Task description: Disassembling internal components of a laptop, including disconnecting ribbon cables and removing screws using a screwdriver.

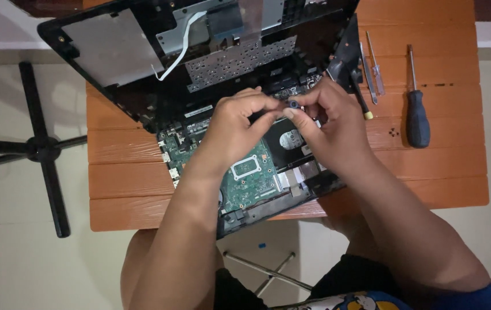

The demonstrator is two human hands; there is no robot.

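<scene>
I am pinching a small blue-and-black part (293,104) between both hands, above the opened laptop (199,86). My left hand (235,129) and right hand (331,123) are meeting fingertip to fingertip over the green motherboard (251,178). Screwdrivers (416,109) are lying on the orange surface (125,178), to my right.

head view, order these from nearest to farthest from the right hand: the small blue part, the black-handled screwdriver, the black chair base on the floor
1. The small blue part: pinched at the right hand's fingertips, over the opened laptop.
2. The black-handled screwdriver: on the orange table, off to the picture's right of that hand.
3. The black chair base: on the floor, far left, beyond the table edge.
</scene>
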